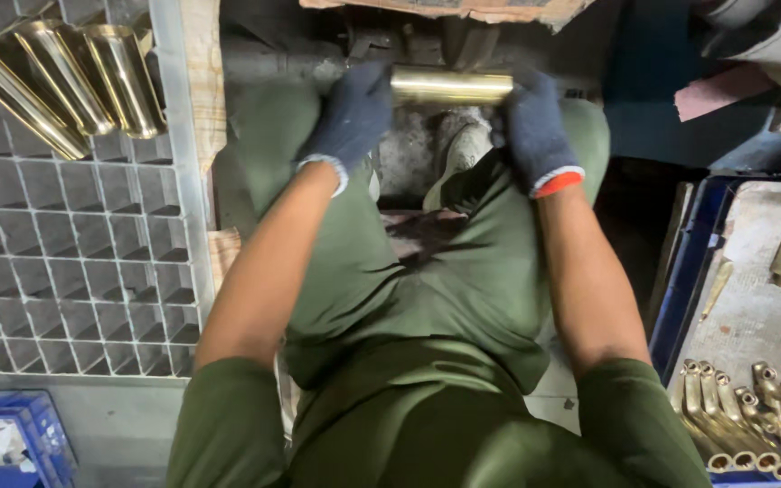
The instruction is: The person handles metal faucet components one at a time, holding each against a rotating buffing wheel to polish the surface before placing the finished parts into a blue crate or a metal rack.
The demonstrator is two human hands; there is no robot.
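From the head camera, the person sits in green clothes and holds a brass tube (451, 86) level in front of the knees, close under a dark machine part that is hard to make out. The left hand (352, 117), in a dark glove, is closed around the tube's left end; the right hand (536, 126), in a dark glove with an orange cuff, is closed around its right end, so the hands are apart with the tube spanning between them.

The tube is a straight, polished, golden cylinder with a bright streak along its length.

As far as shown, three polished brass tubes (65, 77) already lean in the grid crate (74, 262) left of the left hand, most cells unfilled. Brass fittings (752, 407) lie in a blue tray (680, 280) right of the right hand.
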